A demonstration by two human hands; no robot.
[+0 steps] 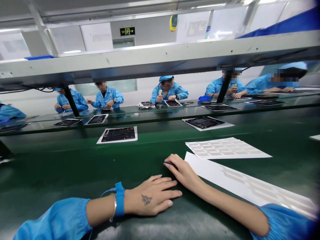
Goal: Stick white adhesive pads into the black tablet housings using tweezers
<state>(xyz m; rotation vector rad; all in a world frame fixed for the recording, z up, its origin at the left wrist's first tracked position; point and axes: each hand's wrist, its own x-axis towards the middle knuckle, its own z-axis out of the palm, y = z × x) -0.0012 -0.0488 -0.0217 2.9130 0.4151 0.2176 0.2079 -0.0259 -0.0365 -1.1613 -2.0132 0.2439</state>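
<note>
My left hand (151, 196) lies palm down on the green bench top (75, 166), fingers stretched and apart, with nothing in it. A blue wrist strap (120, 199) with a thin cord and a silver bangle (113, 207) circle that wrist. Just beyond its fingertips, my right hand (181, 170) is closed in a pinch. Something small and dark shows between the thumb and fingers, too little of it to name. Right beside the right forearm lies a long white sheet with pale label-like patches (240, 180). Behind it rests a second such sheet (225, 148).
Flat dark device parts on white sheets lie farther back, one at centre left (118, 134) and one at right (205, 122). Co-workers in blue (172, 90) sit across the bench. A white overhead beam (150, 63) on dark posts (71, 101) spans the view.
</note>
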